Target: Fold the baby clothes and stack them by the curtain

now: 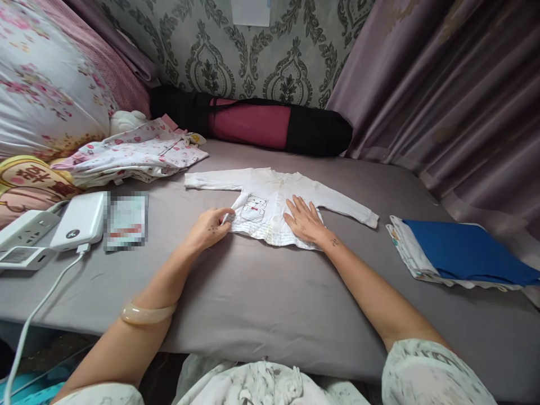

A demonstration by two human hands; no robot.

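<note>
left fingers (223, 212) touch the white shirt (274, 197), right fingers (301, 207) lie across it.

Flat item (125, 221): pixelated, print unreadable. Floral bedding (46, 73): cut off at left edge. White shirt (270, 185): front partly hidden under right hand (305, 221).

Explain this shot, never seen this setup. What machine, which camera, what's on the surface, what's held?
No machine here: these are a person's bare hands. The one picture comes from a camera worn on their head, looking forward and down.

On the grey sheet lies a small white shirt, sleeves spread. The left hand has its fingers at the shirt's side edge; whether they pinch it is hard to tell. The right hand rests flat on the front, gripping nothing.

To the left are printed clothes and a white device with a cable; to the right, a folded blue cloth.
</note>
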